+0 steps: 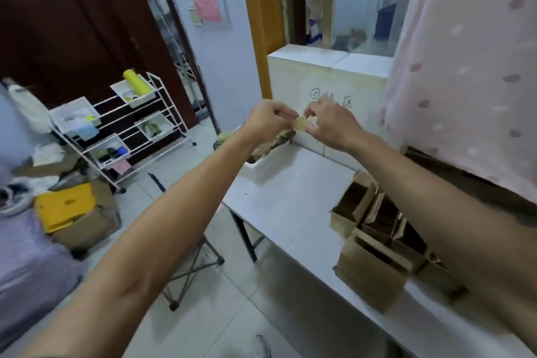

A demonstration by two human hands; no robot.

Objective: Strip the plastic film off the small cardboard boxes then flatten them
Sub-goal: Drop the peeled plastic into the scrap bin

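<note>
A person's left hand (267, 122) and right hand (334, 126) meet above the far end of a white rectangular table (290, 197); the curled fingertips of both pinch a small tan scrap (300, 124) held between them; whether it is film or cardboard cannot be told; small brown open-topped cardboard boxes (369, 270) stand clustered on the table under the right forearm; a crumpled brownish heap (276, 141) lies beneath the left wrist.

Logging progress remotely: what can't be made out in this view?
Head view only.
The small tan piece pinched between left hand and right hand: film or cardboard, too small and blurred.
The brown pile: left forearm covers most.
The open boxes: right forearm hides some; any film unclear.
</note>
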